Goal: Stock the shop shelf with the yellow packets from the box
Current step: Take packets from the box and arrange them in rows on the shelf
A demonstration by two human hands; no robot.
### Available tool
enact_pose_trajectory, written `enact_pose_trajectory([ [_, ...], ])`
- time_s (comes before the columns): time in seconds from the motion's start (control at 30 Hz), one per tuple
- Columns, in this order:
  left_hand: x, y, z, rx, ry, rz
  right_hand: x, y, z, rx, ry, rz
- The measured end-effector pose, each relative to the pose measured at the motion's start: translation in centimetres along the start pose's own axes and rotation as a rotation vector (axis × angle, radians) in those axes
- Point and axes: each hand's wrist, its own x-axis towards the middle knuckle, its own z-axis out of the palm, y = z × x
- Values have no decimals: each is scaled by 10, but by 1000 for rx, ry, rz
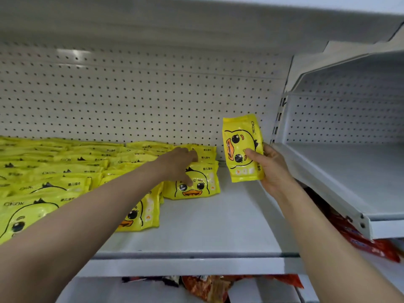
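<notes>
Head view: all items below are read from this single view, largest first.
Shelf [218,226]: white metal with a pegboard back. Its left part is covered with packets; the right end, up to the upright, is bare.
Side shelf [341,178]: a tilted white shelf to the right, just beside the right hand. Risk: the hand or the held packet could knock its front edge on the way in.
Packet rows [54,171]: yellow duck-print packets lying flat and overlapping, running from the left edge to mid-shelf. Risk: the film looks glossy, so a push on one packet could slide its neighbours out of line.
Red packets [367,243]: on the level below, at the right. Anything dropped off the front edge would probably land among them.
Front packet [192,184]: last of the near row, flat, face up, next to the bare area.
Held packet [242,149]: upright, above the bare end of the shelf, not yet placed.
Box: not in view.
Left hand [177,162]: fingers reach to the rear packets, thumb tip on the front packet; the hold encloses nothing. Risk: too much pressure shifts the row end.
Right hand [271,165]: grip closed on the held packet, thumb on the printed face, fingers behind. Risk: this light pinch may slip, or the packet may lie crooked if released early.
</notes>
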Motion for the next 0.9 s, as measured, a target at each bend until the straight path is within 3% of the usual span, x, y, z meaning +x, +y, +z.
enact_pose_trajectory([
  [0.13,-9,-10,2,-4,80,-10,3,-1,5,-121,-68,39],
  [0.37,-32,-17,-34,-401,389,29,7,2,19,-455,-367,129],
  [0.47,-41,-1,-44,-410,254,66,6,10,31,-605,-504,161],
  [0.63,-44,12,-30,-183,-96,36,3,23,56,-737,-597,139],
  [0.9,-44,12,-13,-30,-80,-87,5,35,70,-979,-498,-67],
])
